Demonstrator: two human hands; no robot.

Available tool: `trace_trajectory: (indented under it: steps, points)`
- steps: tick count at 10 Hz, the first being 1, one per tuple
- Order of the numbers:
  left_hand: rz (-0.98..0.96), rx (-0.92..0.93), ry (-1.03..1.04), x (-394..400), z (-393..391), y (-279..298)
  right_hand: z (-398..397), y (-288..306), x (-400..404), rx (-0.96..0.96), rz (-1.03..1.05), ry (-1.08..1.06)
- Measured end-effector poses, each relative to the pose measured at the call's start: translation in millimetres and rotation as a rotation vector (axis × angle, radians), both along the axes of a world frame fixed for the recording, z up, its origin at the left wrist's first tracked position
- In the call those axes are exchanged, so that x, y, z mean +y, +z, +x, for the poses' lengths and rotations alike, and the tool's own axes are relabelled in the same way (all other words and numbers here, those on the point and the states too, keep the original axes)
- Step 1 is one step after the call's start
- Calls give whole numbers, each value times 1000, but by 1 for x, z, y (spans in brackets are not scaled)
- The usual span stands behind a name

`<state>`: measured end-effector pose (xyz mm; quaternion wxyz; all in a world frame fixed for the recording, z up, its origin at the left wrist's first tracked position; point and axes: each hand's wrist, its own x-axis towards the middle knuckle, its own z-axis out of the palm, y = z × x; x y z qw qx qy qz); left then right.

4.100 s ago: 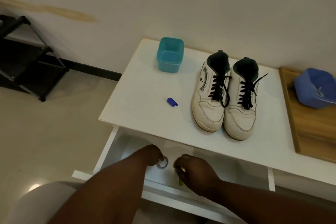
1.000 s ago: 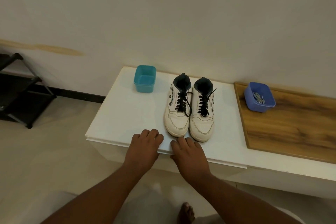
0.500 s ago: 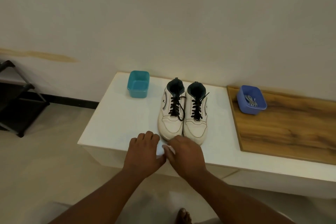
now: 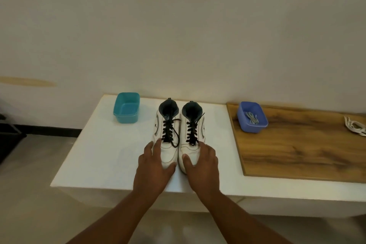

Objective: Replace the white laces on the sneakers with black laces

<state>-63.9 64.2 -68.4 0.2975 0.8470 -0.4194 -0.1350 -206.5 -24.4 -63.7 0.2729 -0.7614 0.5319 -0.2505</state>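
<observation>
A pair of white sneakers stands side by side on a white table [image 4: 103, 150] set against a plain pale wall, heels to the wall and toes toward the person. Both are threaded with black laces: the left sneaker [image 4: 167, 136] has a loose loop of black lace [image 4: 172, 132] trailing down over its toe area, and the right sneaker [image 4: 191, 134] has a lace end sticking out to the side near its collar. A small dark emblem sits on the outer side of the left sneaker, too small to read. The person's left hand [image 4: 153, 166] grips the toe of the left sneaker, fingers along its outer side and thumb across the toe cap. The right hand [image 4: 202, 161] holds the toe of the right sneaker the same way, thumb on top. The toes stand near the table's front edge, with bare white surface to the left of the shoes. A teal tub [image 4: 126, 107] sits near the back left corner. To the right, a wooden board [image 4: 297, 152] lies just beside the sneakers, carrying a blue tub [image 4: 252, 117] with pale cord inside, and a bundle of white laces [image 4: 355, 128] at the frame's right edge.
</observation>
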Motion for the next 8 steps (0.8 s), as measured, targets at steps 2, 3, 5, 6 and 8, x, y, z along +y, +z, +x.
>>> trace_trajectory:
  steps: [2, 3, 5, 6, 8]
  points:
    - [19, -6, -35, -5, 10, -5, -7, 0, 0, -26, 15, 35]
    - [42, 5, -58, -8, 14, -3, -7, 1, -2, -31, 27, 34]
    - [101, -13, -80, -4, 12, 3, -1, 6, 0, -1, 35, 11]
    - [130, -45, -60, 4, 7, 15, 0, 11, -1, 64, 53, 22]
    - [95, -70, -74, 14, 11, 74, -4, 44, 6, 76, 36, 69]
